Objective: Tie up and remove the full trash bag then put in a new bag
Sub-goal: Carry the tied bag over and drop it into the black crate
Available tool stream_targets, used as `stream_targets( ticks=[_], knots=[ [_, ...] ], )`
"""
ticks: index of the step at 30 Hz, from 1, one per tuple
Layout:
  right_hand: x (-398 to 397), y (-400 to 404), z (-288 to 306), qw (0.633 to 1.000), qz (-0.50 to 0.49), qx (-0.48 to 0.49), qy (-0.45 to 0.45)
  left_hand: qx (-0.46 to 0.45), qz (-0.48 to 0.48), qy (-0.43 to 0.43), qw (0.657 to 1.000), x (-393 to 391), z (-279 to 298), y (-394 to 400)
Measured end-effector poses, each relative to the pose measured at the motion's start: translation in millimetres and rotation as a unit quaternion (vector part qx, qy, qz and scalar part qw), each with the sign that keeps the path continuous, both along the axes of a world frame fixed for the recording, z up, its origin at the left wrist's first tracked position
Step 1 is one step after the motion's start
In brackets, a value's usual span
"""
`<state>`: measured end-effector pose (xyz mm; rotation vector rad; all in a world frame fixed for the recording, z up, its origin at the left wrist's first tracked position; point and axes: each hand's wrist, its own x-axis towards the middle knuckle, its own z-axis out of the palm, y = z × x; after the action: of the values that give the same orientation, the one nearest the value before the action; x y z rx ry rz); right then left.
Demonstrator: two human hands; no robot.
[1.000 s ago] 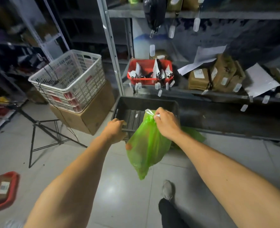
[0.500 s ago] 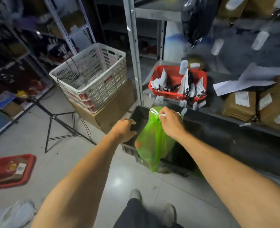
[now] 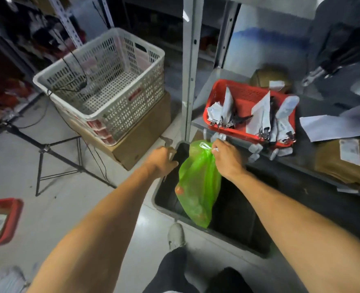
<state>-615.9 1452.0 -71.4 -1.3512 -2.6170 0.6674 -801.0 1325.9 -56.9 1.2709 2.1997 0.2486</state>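
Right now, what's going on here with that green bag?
A person is holding a tied green trash bag by its white drawstring, pinched in the right hand, so it hangs over a dark bin on the floor. The left hand rests on the bin's far rim. No new bag shows in the bin yet.

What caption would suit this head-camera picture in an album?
Right hand holds a tied green trash bag over a dark bin; left hand grips its rim.
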Motion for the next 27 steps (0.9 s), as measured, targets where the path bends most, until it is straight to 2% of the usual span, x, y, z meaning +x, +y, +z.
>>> stream_targets(
  ticks=[8,16,20,27],
  knots=[
    [-37.4,27.8,-54.0,0.993,0.075,-0.02,-0.09,-0.025,0.035,-0.029,0.999,-37.9,-48.4,26.5],
    [-52.2,53.7,-110.9,0.993,0.049,-0.025,-0.107,-0.05,0.028,-0.026,0.998,-51.2,-99.4,49.9],
    [-50.4,59.9,-133.8,0.99,0.004,-0.069,-0.121,-0.065,0.005,-0.034,0.997,-48.6,-121.0,57.4],
    [-42.7,42.2,-152.2,0.972,0.041,-0.167,-0.158,-0.094,-0.017,-0.047,0.994,-38.9,-145.0,55.3]
  ],
)
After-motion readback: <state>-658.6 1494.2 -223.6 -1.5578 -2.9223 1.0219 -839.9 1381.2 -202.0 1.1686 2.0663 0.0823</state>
